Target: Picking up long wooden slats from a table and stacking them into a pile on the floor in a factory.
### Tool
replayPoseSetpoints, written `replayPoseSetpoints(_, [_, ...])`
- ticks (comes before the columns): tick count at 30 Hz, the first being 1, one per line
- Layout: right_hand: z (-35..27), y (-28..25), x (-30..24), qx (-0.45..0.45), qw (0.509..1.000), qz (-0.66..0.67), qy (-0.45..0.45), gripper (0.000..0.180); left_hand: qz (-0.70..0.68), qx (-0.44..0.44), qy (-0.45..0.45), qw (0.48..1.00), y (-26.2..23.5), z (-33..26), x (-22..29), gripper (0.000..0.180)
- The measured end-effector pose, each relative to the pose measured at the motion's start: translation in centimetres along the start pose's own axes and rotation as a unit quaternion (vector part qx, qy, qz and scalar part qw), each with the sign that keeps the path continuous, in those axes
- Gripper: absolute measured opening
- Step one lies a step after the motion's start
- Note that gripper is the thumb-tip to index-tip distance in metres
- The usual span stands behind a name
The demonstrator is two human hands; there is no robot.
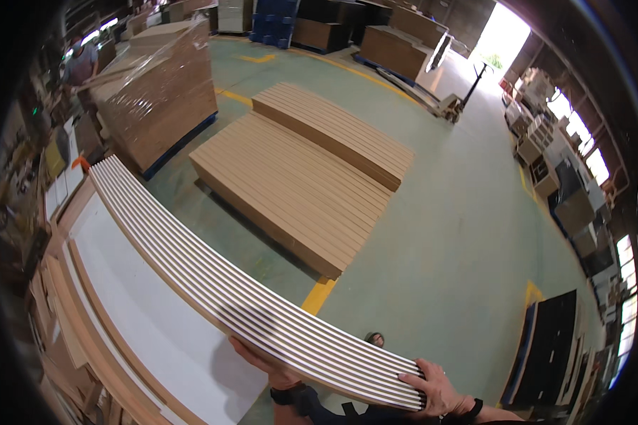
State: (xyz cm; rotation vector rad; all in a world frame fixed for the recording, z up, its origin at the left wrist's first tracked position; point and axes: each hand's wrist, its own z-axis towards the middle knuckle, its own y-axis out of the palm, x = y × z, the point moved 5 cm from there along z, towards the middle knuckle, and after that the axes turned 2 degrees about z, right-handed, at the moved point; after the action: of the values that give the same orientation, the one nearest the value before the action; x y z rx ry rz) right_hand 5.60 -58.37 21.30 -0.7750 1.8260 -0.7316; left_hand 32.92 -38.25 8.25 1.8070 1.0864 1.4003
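A long stack of narrow boards with white edges point(213, 273) runs from the far left down to the lower right, its left end resting on the worktable. My left hand point(266, 365) is closed on the near long side of the stack, partly hidden beneath it. At the stack's right end, my right hand point(436, 389) wraps round the corner, with its thumb on the top edges. A large white panel point(149, 283) lies on the table behind and left of my left hand.
Brown boards point(298, 184) lie stacked low on the floor ahead. A wrapped pallet load point(159, 92) stands far left, with a person point(81, 64) beside it. A pallet jack point(452, 106) is at the back; dark panels point(546, 350) lean at right. Wood strips point(85, 340) lie at left.
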Motion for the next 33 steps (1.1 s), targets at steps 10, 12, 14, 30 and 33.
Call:
replayPoseSetpoints(10, [-0.5, -9.6, 26.0, -0.04, 0.977, 0.21, -0.029, 0.097, 0.002, -0.022, -0.167, 0.986, 13.0, -3.4, -26.5, 0.069])
replayPoseSetpoints(12, [0.0, -11.5, 30.0, -0.016, 0.972, 0.234, -0.031, 0.098, -0.005, -0.059, -0.186, 0.981, 15.0, -3.1, -30.8, 0.068])
replayPoseSetpoints(14, [0.8, -13.3, 33.4, -0.023, 0.96, 0.279, 0.002, 0.101, -0.019, -0.077, -0.191, 0.978, 16.7, -2.8, -35.0, 0.067])
replayPoseSetpoints(30, [45.7, -22.9, 61.2, -0.067, 0.92, 0.385, 0.015, 0.102, 0.169, 0.043, -0.215, 0.961, 21.8, 35.1, -69.8, 0.061])
replayPoseSetpoints(33, [55.9, -22.9, 65.5, -0.109, 0.915, 0.387, -0.002, 0.102, 0.19, 0.057, -0.232, 0.952, 22.5, 43.7, -75.0, 0.064])
